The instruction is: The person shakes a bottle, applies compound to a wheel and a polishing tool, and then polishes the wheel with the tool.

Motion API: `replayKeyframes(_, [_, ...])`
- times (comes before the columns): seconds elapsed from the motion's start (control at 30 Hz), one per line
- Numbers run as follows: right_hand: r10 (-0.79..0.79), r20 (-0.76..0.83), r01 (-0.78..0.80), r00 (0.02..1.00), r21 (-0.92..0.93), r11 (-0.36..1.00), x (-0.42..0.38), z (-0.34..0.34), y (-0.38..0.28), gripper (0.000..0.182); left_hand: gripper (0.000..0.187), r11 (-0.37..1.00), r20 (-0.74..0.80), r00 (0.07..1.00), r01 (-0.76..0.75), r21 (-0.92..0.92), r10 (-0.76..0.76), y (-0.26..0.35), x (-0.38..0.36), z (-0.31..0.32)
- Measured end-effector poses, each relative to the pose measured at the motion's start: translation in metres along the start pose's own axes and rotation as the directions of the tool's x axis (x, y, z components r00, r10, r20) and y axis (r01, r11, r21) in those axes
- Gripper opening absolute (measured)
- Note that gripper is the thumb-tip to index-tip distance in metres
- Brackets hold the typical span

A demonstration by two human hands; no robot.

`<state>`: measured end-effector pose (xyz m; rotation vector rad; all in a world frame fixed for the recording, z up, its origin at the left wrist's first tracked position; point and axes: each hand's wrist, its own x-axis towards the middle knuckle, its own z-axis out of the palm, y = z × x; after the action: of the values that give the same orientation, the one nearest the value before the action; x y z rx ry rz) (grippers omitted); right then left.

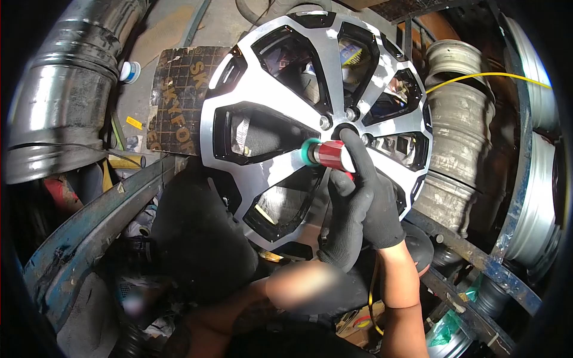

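Observation:
A large alloy wheel (280, 170) with bright silver spokes and black recesses faces up, tilted, in front of me. A small red power sander (334, 155) with a green disc (308, 152) at its tip rests at a spoke near the hub. My right hand (379, 206), in a black glove, wraps around the sander, a finger stretched along its red head. My left hand (347, 224), also black-gloved, closes around its lower part from the left. The tool's body is mostly hidden by the gloves.
Stacked bare wheel rims (456, 131) stand at right, beside a metal rack frame (516, 179). Left are a shiny metal cylinder (65, 89), a printed board (179, 98) and a blue metal beam (101, 221). A yellow hose (374, 298) hangs by my right forearm.

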<state>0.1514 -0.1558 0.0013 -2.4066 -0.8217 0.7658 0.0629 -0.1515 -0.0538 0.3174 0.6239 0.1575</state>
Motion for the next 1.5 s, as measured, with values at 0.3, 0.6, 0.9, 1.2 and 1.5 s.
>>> replayKeyframes(0.3, [0.092,0.127,-0.084,0.988,-0.071,0.994,-0.007,-0.017,-0.007,0.067,0.054,0.974,0.037,0.994,0.109,-0.197,-0.104,0.020,-0.016,0.015])
replayKeyframes(0.6, [-0.013,0.153,0.014,0.988,-0.007,1.000,-0.002,-0.023,-0.006,0.067,0.046,0.999,-0.006,0.999,0.037,-0.023,-0.037,0.022,-0.021,0.020])
replayKeyframes(0.9, [-0.084,0.229,0.088,0.970,-0.007,0.996,0.003,-0.028,0.000,0.070,0.049,0.978,0.030,1.000,-0.013,0.206,0.007,0.018,-0.023,0.015])
replayKeyframes(1.2, [0.090,0.183,-0.087,0.979,-0.028,0.996,0.005,-0.025,0.000,0.072,0.054,0.987,0.091,0.995,0.056,-0.152,-0.043,0.010,-0.003,0.011])
replayKeyframes(1.5, [-0.162,-0.056,0.162,0.985,-0.008,0.987,-0.002,0.003,0.015,0.064,0.070,0.999,-0.025,0.999,0.031,0.018,-0.031,0.014,-0.013,0.014])
